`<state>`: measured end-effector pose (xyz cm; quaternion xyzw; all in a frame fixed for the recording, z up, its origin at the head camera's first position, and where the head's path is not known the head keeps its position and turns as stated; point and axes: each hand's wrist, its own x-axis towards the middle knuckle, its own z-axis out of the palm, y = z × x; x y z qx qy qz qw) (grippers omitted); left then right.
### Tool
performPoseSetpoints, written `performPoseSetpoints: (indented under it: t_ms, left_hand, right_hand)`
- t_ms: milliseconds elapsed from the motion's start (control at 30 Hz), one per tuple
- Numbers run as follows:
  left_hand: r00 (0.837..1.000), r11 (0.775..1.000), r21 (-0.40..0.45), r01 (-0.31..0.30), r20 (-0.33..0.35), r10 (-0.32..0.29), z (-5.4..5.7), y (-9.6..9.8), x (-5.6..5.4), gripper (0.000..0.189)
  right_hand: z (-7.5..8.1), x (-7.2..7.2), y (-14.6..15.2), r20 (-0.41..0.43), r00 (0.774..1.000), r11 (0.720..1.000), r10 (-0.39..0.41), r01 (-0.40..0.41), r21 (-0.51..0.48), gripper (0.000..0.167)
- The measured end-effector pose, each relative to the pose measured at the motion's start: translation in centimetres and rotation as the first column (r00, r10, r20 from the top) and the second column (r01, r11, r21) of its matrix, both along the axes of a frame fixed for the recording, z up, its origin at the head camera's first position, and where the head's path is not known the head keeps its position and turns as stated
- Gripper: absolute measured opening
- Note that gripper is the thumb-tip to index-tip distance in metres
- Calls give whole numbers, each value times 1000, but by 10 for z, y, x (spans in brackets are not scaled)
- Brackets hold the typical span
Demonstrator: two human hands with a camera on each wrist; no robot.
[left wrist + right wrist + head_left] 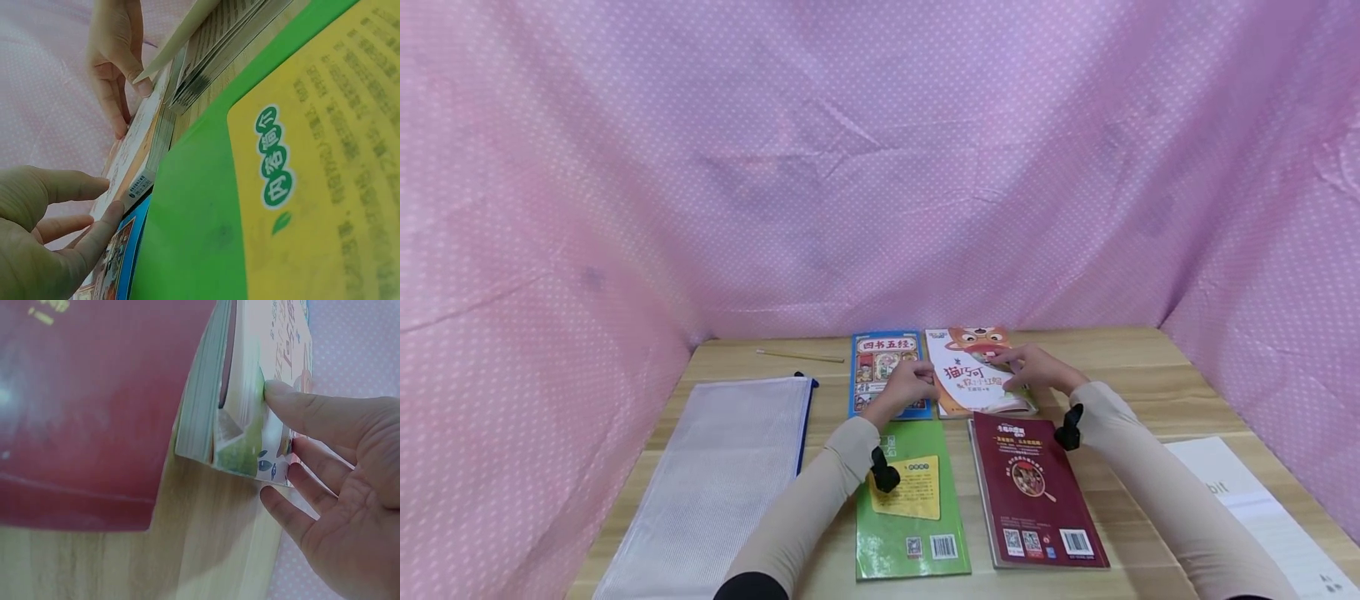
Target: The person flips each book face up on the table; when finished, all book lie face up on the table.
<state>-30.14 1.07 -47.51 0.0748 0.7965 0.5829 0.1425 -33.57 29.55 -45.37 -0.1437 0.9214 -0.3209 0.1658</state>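
A white picture book (955,356) with an orange cartoon animal on its cover lies at the back of the table. My left hand (906,385) is at its left edge; in the left wrist view, the extended fingers (72,186) touch the spine side. My right hand (1036,369) rests its fairly straight fingers on the cover's right part, the thumb (300,406) near the lower right corner. That cover's corner looks slightly lifted. Partly under my left hand is a blue comic-style book (859,404).
Nearer lie a green book (910,546) with a yellow panel and a maroon book (1037,517), both showing barcodes. A mesh zip pouch (715,475) lies left, a pencil (801,357) behind it. White printed paper (1232,471) is at right. Pink dotted cloth (880,208) surrounds the table.
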Motion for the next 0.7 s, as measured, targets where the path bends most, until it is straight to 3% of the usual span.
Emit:
performPoseSetpoints:
  t_ms: [200,467,700]
  left_hand:
    - [1000,1000,1,27,-13,-27,4,-7,3,56]
    - [995,996,-47,80,-49,-83,19,-30,16,53]
    - [988,991,-92,93,-117,-104,28,-52,30,51]
  right_hand:
    - [0,1,-1,-5,1000,1000,-15,15,4,53]
    - [7,7,-12,-29,1000,1000,-3,3,17,57]
    - [20,22,-31,-134,982,983,130,-145,-111,56]
